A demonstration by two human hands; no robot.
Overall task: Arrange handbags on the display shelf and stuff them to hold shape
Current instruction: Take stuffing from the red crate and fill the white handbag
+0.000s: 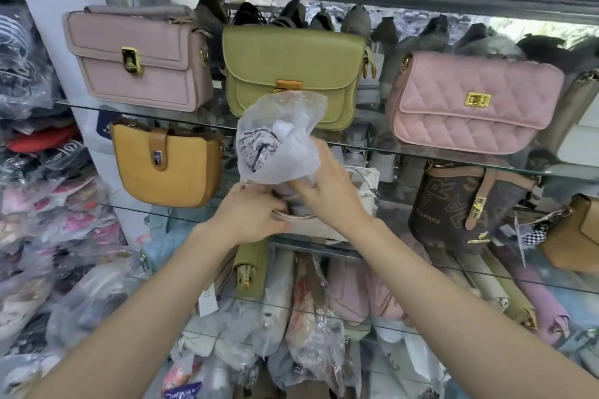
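Note:
A cream handbag (324, 227) sits on the middle glass shelf (453, 264), its mouth facing up. My left hand (249, 215) grips its near rim. My right hand (327, 185) holds a crumpled clear plastic bag of stuffing (278, 139) at the bag's mouth; most of the bundle sticks up above it. On the upper glass shelf (366, 144) stand a mauve bag (139, 58), an olive green bag (291, 74) and a pink quilted bag (470, 104). A mustard bag (168, 165) stands left of the cream one, a brown monogram bag (463, 207) to its right.
A tan bag (573, 236) with a checkered tag is at the far right. Wrapped bags and pouches (308, 317) crowd the lower shelves. Packaged goods (35, 204) pile up along the left. Dark shoes (291, 14) line the back of the upper shelf.

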